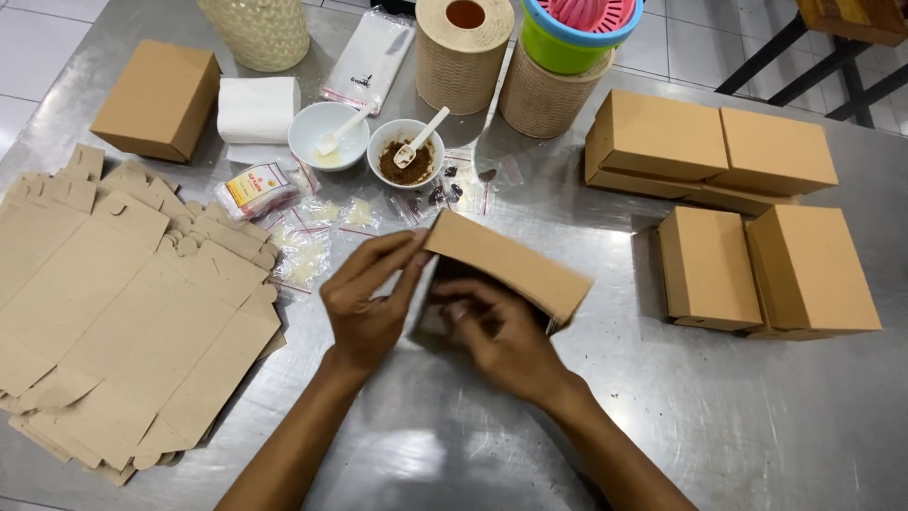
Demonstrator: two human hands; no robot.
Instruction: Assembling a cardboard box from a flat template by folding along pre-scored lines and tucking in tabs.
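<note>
Small brown cardboard box (506, 263) held tilted above the steel desk (738, 416), centre. Left hand (364, 303) grips its near end, fingers extended along the flap. Right hand (501, 336) curls beneath the box, fingers tucked inside. Flat brown cardboard blanks (123, 312) lie left.

bare steel table (719, 426) lies open toward the viewer; flat cardboard blanks (123, 312) left, folded boxes (766, 270) right

Brown cardboard box (506, 263) mid-table, finished brown boxes (747, 227) right, small red-yellow labelled packet (255, 189) left.
</note>
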